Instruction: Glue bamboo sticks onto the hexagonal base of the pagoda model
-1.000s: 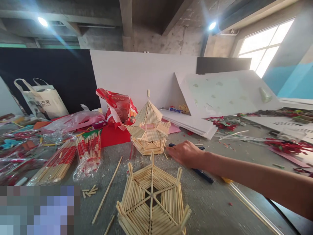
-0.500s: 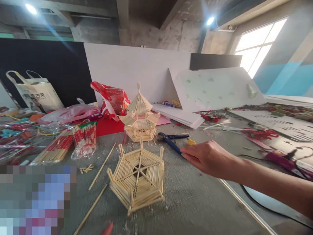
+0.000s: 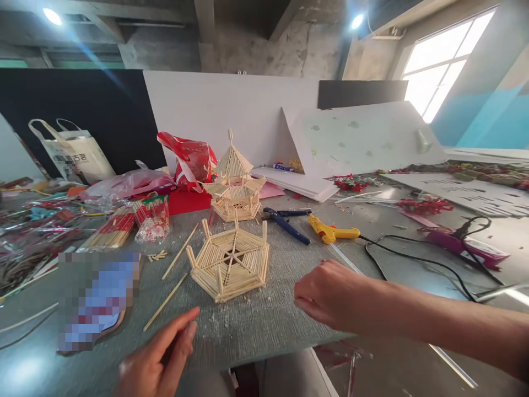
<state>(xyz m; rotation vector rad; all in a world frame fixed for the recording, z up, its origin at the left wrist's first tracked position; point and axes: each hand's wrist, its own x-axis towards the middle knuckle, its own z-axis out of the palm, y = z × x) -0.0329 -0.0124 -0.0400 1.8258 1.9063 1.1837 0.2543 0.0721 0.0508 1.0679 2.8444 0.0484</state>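
Both hands, left hand (image 3: pixel 159 355) and right hand (image 3: pixel 326 292), hover empty-fingered near the hexagonal stick basket (image 3: pixel 228 264), nothing inside.

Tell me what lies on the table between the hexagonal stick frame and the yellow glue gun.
In the head view, blue-handled pliers lie between the hexagonal stick frame and the yellow glue gun, apart from both; otherwise bare grey table.

I'm in a craft workshop: bare concrete ceiling at the top of the frame, my bench (image 3: pixel 289 325) strewn with bundled sticks (image 3: pixel 113 231), a stick pagoda model (image 3: pixel 234 179), pliers (image 3: pixel 285 220), a glue gun (image 3: pixel 330 231) and white boards (image 3: pixel 363 143) at the back.
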